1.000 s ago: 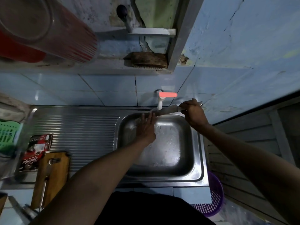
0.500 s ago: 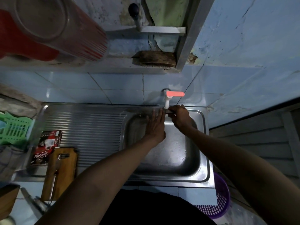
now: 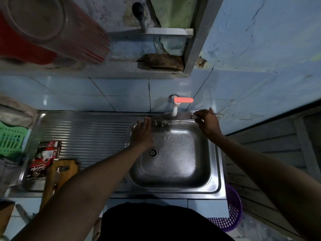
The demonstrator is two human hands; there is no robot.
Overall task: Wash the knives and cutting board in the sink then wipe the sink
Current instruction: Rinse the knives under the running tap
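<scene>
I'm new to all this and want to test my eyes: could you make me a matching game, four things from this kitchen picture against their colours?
Things:
1. tap lever
2. laundry-style basket on the floor at the right
3. crate at the left edge
4. cutting board on the counter

Colours:
A. green
B. brown wood
C. orange-red
D. purple

Pairs: 1-C, 2-D, 3-A, 4-B
</scene>
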